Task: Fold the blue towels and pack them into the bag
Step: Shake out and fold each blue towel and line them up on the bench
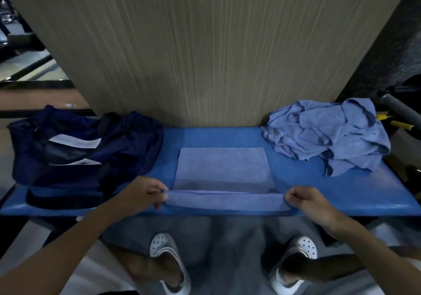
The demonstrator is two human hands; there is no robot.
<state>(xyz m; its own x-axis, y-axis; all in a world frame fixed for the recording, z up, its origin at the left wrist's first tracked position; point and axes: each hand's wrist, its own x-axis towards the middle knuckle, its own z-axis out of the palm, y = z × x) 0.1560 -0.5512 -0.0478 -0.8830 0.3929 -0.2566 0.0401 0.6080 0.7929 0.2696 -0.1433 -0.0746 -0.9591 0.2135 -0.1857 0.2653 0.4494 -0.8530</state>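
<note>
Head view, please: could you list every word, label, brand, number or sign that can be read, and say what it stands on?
Nothing can be read with certainty.
Dark blue bag, lower white stripe: a few dark marks, too blurred to read.
Held towel, towel pile, blue bench: no text visible.

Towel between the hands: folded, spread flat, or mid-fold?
Mid-fold. The towel lies flat on the bench, but its near edge is lifted, pinched at each end by the left hand and right hand.
</note>
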